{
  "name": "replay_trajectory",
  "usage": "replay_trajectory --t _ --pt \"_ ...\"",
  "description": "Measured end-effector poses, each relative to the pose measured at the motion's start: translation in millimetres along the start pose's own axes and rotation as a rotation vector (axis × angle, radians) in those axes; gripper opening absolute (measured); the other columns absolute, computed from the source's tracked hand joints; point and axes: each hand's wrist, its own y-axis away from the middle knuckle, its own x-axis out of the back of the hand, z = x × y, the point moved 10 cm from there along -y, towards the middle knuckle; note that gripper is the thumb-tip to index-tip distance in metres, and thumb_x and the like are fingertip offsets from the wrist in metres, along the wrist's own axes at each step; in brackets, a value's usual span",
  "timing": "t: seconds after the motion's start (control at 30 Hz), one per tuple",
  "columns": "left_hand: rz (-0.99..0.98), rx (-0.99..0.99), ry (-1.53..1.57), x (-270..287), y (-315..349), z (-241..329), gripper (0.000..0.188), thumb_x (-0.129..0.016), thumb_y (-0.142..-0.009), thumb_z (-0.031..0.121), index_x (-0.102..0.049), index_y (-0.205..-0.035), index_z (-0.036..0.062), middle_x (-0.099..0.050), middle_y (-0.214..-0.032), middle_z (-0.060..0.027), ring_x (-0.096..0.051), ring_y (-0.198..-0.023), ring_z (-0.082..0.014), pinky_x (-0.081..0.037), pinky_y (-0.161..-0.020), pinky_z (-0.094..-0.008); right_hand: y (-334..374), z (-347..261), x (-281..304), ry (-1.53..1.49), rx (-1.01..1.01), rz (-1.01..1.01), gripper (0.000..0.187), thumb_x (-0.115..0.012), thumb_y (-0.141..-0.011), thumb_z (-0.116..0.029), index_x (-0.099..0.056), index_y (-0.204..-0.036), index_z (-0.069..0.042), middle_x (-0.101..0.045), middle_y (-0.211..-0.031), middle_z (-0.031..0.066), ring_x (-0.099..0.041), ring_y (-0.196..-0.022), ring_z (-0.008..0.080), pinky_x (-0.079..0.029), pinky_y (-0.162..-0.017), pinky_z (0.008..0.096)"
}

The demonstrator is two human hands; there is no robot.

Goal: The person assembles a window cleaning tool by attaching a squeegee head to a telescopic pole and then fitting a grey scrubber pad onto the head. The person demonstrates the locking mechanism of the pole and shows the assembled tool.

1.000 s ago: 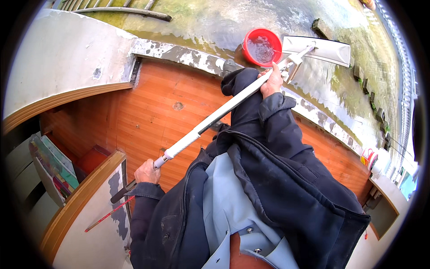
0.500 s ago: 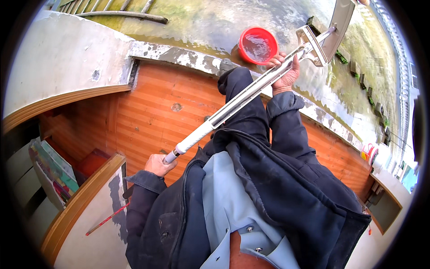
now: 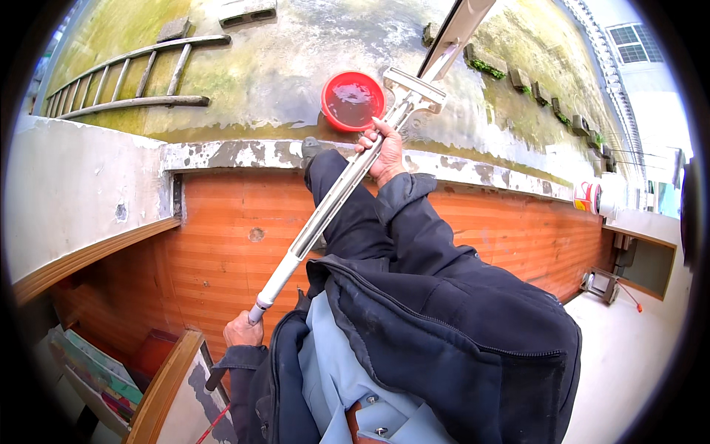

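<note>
Gripping the mop (image 3: pixel 334 209), your left hand (image 3: pixel 244 330) and right hand (image 3: pixel 386 157) both curl round it, right nearer its head (image 3: pixel 454 41).

Bright, diffuse daylight enters from twelve to two o'clock, bleaching the distant building (image 3: pixel 649 92) at two o'clock nearly white. Pale reflections gleam on the water (image 3: pixel 351 96) toward twelve, while the orange floor (image 3: pixel 222 285) takes softer light. The folders (image 3: pixel 100 374) at eight o'clock sink into dimness. The mop pole (image 3: pixel 325 216) looks fairly sharp; fisheye distortion bends the wooden trim (image 3: pixel 96 260) at nine, inside a black rim
</note>
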Motion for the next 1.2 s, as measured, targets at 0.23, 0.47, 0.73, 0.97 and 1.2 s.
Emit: replay_trajectory --t 0.23,0.47,0.73,0.97,1.2 --pt "0.159 -0.043 -0.096 8 8 1 0.026 -0.072 -0.076 0.018 -0.052 -0.063 0.007 -0.057 -0.06 -0.0151 -0.059 -0.057 -0.0378 -0.046 -0.052 -0.0462 8 2 -17 -0.032 0.015 -0.049 0.019 -0.063 -0.086 -0.02 -0.048 -0.078 -0.013 -0.044 -0.059 -0.0011 -0.046 -0.052 0.0156 -0.043 -0.052 0.0361" --pt "0.334 -0.107 -0.215 0 16 -7 0.025 -0.073 -0.074 0.019 -0.053 -0.066 0.0073 -0.057 -0.062 -0.013 -0.059 -0.056 -0.0338 -0.046 -0.053 -0.044 20 -1 -35 -0.032 0.01 -0.07 0.019 -0.061 -0.087 -0.021 -0.048 -0.074 -0.014 -0.042 -0.057 -0.0018 -0.044 -0.05 0.0147 -0.043 -0.053 0.0344" --pt "-0.631 -0.026 0.505 -79 31 -13 0.028 -0.073 -0.073 0.03 -0.068 -0.082 0.0039 -0.063 -0.066 -0.0193 -0.063 -0.064 -0.04 -0.048 -0.058 -0.0437 36 -12 -60 -0.116 -0.043 -0.436 0.016 -0.055 -0.09 -0.019 -0.05 -0.077 -0.012 -0.042 -0.057 -0.0026 -0.043 -0.049 0.0123 -0.042 -0.051 0.0331" --pt "-0.434 -0.154 0.314 -125 29 -66 0.026 -0.073 -0.072 0.03 -0.068 -0.082 0.0059 -0.063 -0.066 -0.0179 -0.063 -0.063 -0.0395 -0.048 -0.057 -0.0446 37 -16 -54 -0.119 -0.042 -0.392 0.013 -0.054 -0.091 -0.019 -0.051 -0.081 -0.011 -0.042 -0.059 -0.0035 -0.042 -0.05 0.0117 -0.042 -0.051 0.0327" --pt "-0.094 0.007 0.029 -101 29 -68 0.024 -0.075 -0.071 0.032 -0.067 -0.078 0.0106 -0.064 -0.064 -0.0148 -0.064 -0.062 -0.0374 -0.049 -0.056 -0.0464 36 -26 -67 -0.151 0.011 -0.444 0.016 -0.058 -0.088 -0.021 -0.051 -0.076 -0.013 -0.043 -0.059 -0.0031 -0.044 -0.05 0.0123 -0.043 -0.05 0.033"
